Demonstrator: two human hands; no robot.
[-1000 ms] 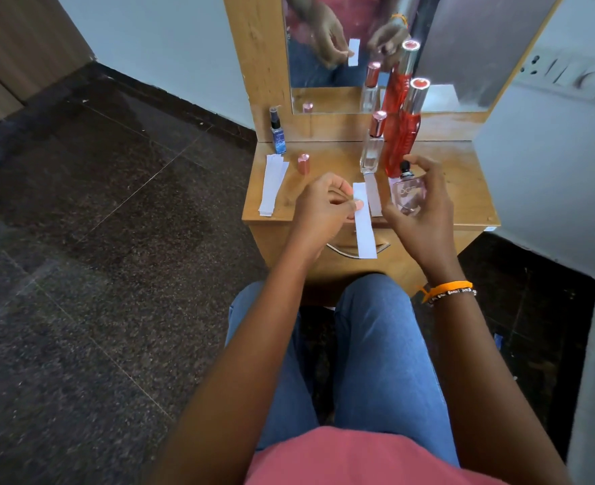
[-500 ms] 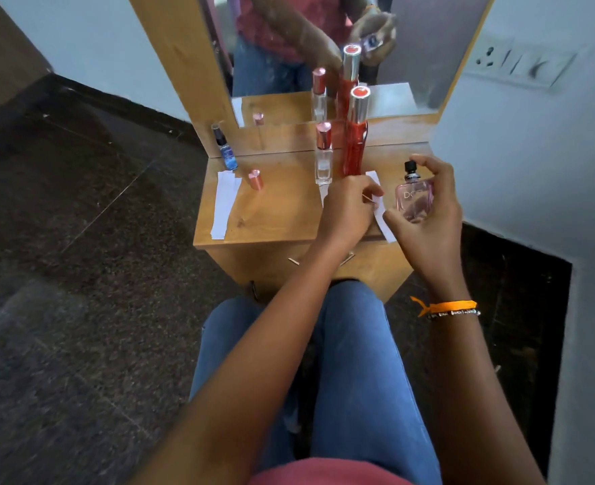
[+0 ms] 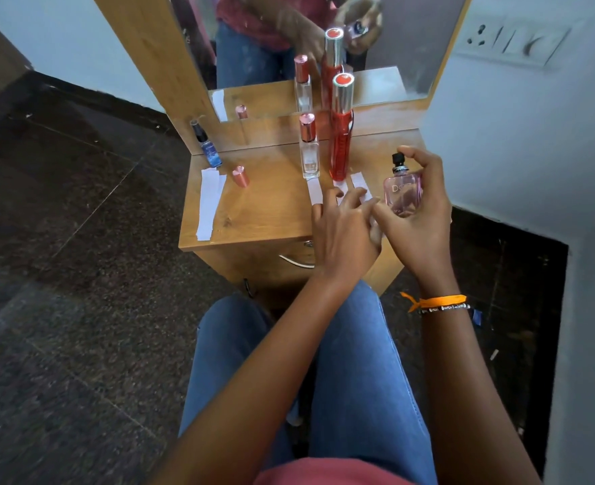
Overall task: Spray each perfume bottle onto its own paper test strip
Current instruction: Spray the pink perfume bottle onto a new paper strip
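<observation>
The right hand (image 3: 418,218) is wrapped around a small pink perfume bottle (image 3: 402,194), holding it upright just above the right near part of the wooden table (image 3: 264,208), with the forefinger curled over the black spray nozzle (image 3: 398,159). The left hand (image 3: 345,229) lies flat with its fingers spread and loosely open, pressing down on paper strips at the near edge; it grips nothing that can be seen. One strip (image 3: 359,183) pokes out from under those fingers, just left of the pink bottle. Another strip (image 3: 314,190) lies in front of a slim clear bottle (image 3: 309,152) with a rose-coloured cap, and a third sliver of paper shows near the foot of a tall red bottle (image 3: 340,134), which stands right beside the clear one. Over on the left, a small stack of unused strips (image 3: 210,204) lies flat, with a loose pink cap (image 3: 240,176) standing just to its right and a little blue bottle (image 3: 208,147) at the far left, up against the mirror frame (image 3: 170,64). An orange band (image 3: 436,302) circles the right wrist.
</observation>
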